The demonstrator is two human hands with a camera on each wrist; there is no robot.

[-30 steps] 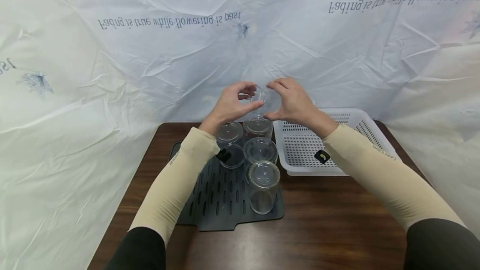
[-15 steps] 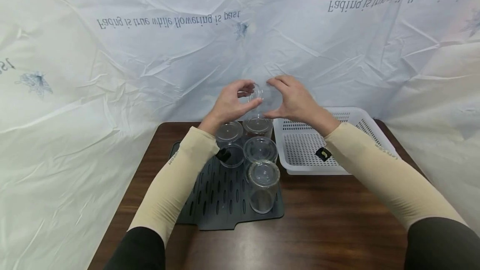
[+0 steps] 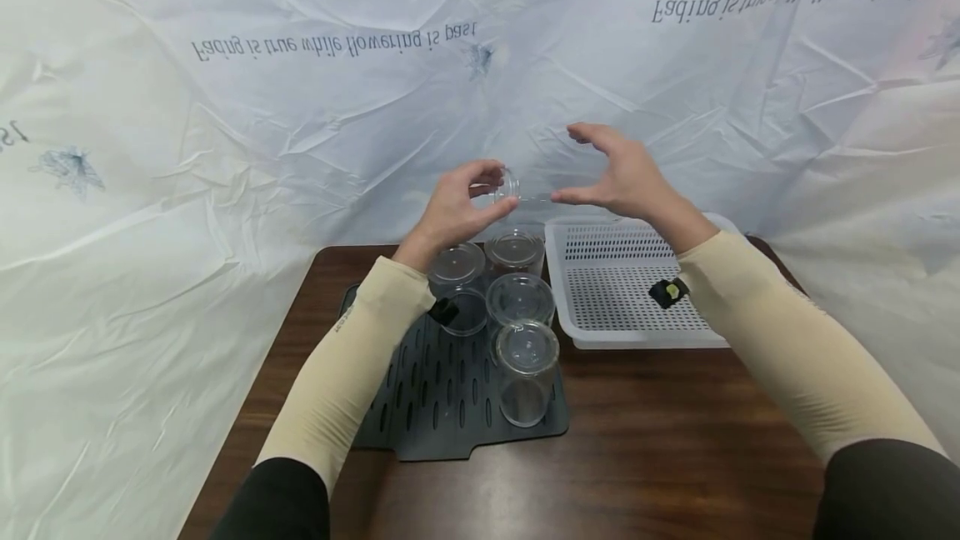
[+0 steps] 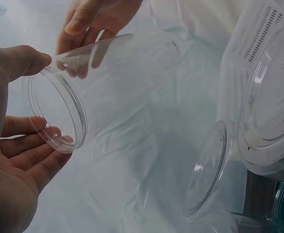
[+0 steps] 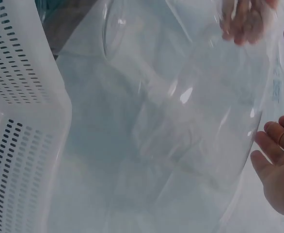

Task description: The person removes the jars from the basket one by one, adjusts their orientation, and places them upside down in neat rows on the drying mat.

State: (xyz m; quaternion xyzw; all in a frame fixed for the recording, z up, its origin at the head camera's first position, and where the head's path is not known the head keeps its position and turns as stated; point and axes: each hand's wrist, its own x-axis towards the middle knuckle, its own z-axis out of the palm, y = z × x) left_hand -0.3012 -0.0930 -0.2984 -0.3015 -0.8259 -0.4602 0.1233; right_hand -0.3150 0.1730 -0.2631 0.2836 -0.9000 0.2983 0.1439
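A clear, see-through jar [image 4: 76, 109] lies tilted on its side in the air above the far table edge. My left hand [image 3: 453, 205] holds its threaded mouth, with the thumb on one side of the rim and the fingers [image 4: 42, 158] on the other. Beyond the jar's body is my right hand [image 3: 630, 177], thumb and fingers spread wide. In the right wrist view, the fingers [image 5: 273, 145] of this hand are beside the jar's wall; whether they touch it I cannot tell. Below, several similar clear jars [image 3: 528, 357] stand mouth down.
The jars stand on a dark slotted draining mat [image 3: 435, 419], on a brown wooden table [image 3: 637, 440]. To their right sits a white perforated plastic basket [image 3: 622, 338]. A pale printed plastic sheet [image 3: 360, 123] hangs behind and around the table.
My right hand has moved up and to the right, away from the left, and its fingers have spread wider. The left hand keeps its hold on the jar, nearly in place.
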